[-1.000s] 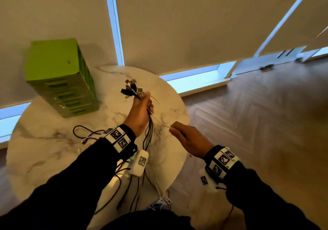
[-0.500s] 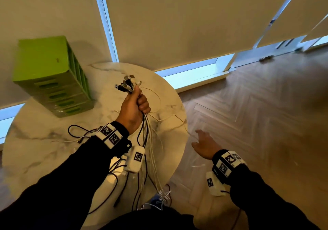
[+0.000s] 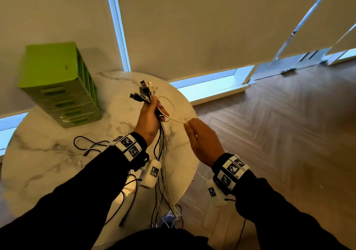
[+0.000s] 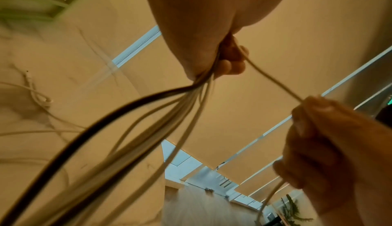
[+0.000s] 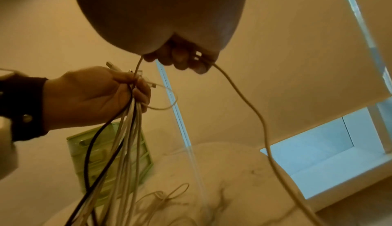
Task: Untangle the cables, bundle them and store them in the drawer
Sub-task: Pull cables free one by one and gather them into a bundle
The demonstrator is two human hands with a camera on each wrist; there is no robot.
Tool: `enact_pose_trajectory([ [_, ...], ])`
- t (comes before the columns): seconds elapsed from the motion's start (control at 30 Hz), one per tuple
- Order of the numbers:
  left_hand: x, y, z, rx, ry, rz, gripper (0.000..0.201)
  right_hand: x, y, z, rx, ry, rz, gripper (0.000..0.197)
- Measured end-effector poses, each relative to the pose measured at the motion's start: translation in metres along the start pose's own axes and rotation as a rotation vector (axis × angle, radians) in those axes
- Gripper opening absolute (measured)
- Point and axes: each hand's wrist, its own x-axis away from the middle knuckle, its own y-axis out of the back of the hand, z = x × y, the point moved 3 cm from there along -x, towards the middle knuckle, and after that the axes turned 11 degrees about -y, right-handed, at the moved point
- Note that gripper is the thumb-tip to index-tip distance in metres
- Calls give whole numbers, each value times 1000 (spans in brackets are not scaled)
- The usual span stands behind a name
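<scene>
My left hand (image 3: pixel 149 119) is raised above the round marble table (image 3: pixel 48 165) and grips a bunch of cables (image 3: pixel 161 153) just below their plugs (image 3: pixel 144 91). The black and white strands hang down past the table edge toward the floor. My right hand (image 3: pixel 200 139) pinches one white cable (image 3: pixel 174 120) that runs taut from the left fist. In the right wrist view that white cable (image 5: pixel 254 112) passes through the curled fingers (image 5: pixel 182 58) and trails down. The green drawer unit (image 3: pixel 57 84) stands at the table's back left with its drawers closed.
A loose black cable (image 3: pixel 86 143) and a thin white one (image 3: pixel 69 153) lie on the table's left part. Roller blinds cover the windows behind. Herringbone wood floor (image 3: pixel 279 134) spreads to the right of the table.
My right hand came back up from low over the floor and now pinches the white cable beside the left fist. My left hand kept its grip on the bunch.
</scene>
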Motion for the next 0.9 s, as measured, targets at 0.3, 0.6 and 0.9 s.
enact_pose_trajectory([
  [0.3, -3, 0, -14, 140, 91, 35, 37, -7, 10, -98, 460, -588, 437, 25],
  [0.6, 31, -30, -34, 124, 240, 449, 36, -6, -20, 0, -142, -99, 604, 92],
  [0.9, 43, -9, -51, -91, 418, 657, 26, 8, -67, -4, -239, -360, 1281, 30],
])
